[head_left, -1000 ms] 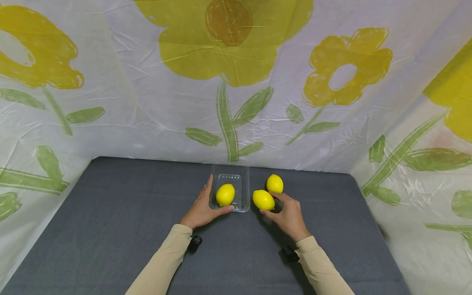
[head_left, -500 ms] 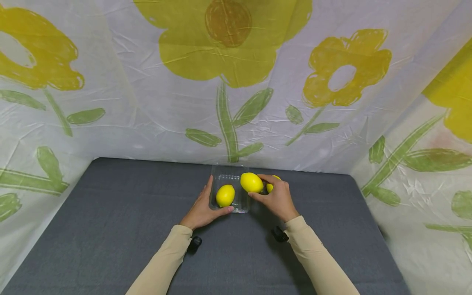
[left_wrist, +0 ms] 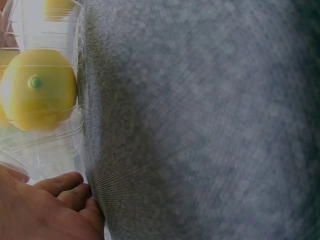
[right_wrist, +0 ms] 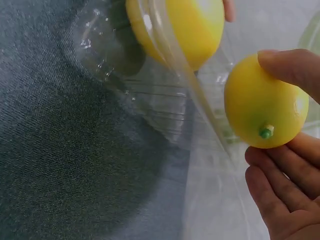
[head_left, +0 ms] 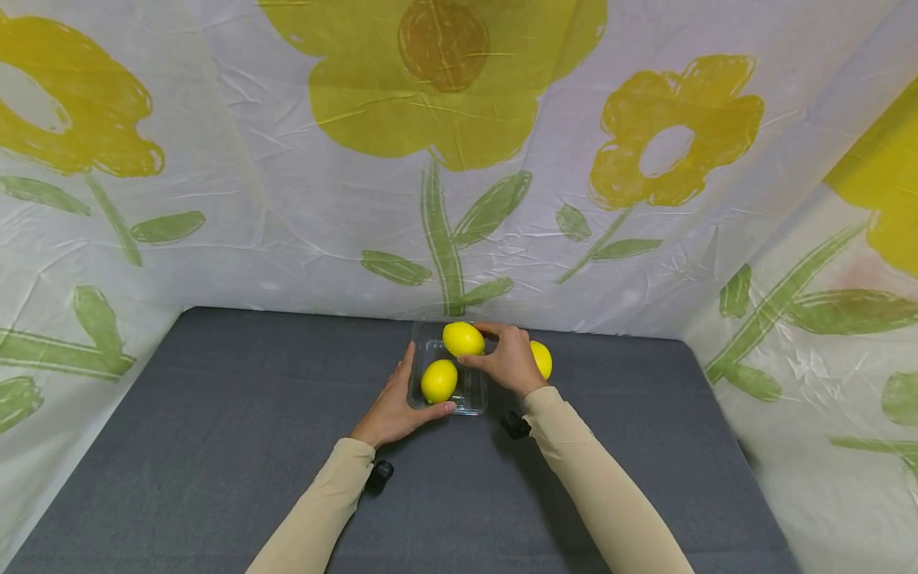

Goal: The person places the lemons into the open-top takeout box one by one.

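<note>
My left hand (head_left: pixel 390 410) rests against the near left corner of a clear plastic container (head_left: pixel 471 402), its thumb along the front rim and its other fingers along the left side. Inside, towards the front, lies a yellow lemon (head_left: pixel 439 382). Between thumb and fingers my right hand (head_left: pixel 511 363) pinches a second lemon (head_left: pixel 462 340) over the container's back half. The right wrist view shows the green stem end of this held lemon (right_wrist: pixel 265 107). Partly hidden behind the right hand, a third lemon (head_left: pixel 543 360) lies on the table, right of the container.
A dark grey cloth covers the table (head_left: pixel 237 446). Behind its back edge hangs a white curtain (head_left: pixel 287 239) with printed yellow flowers, which also runs along both sides. The container's clear lid (right_wrist: pixel 200 100) stands raised in the right wrist view.
My right hand has carried its lemon leftwards and away from me, from beside the container to above its back half. The left hand and the lemon in the container have stayed in place.
</note>
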The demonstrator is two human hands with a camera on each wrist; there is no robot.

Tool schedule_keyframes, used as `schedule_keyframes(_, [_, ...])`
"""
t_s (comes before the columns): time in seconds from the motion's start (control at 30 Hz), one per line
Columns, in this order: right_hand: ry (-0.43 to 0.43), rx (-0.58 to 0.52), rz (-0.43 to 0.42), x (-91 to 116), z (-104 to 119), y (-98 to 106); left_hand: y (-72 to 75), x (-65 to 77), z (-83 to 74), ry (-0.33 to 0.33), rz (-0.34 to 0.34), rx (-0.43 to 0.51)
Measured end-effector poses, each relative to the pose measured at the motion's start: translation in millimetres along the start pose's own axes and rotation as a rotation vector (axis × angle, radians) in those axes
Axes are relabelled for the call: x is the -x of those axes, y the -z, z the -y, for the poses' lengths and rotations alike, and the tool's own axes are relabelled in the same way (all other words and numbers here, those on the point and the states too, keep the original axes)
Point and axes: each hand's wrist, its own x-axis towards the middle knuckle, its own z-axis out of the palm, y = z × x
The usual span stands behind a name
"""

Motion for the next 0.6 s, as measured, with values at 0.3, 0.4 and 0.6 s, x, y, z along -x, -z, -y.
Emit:
schedule_keyframes(0.3, [0.029,0.115,0.042,-10,-4,-11,-0.3,-0.9,-0.7,0.008,-0.004,0.003])
schedule_keyframes(0.4, [0.053,0.133,0.054,-11,-3,-13,0.1,-0.6,-1.2,0.009,-0.001,0.0])
schedule_keyframes(0.6, [0.065,0.154,0.092,-15,-2,-18,0.2,0.0,-1.0,0.009,-0.002,-0.003])
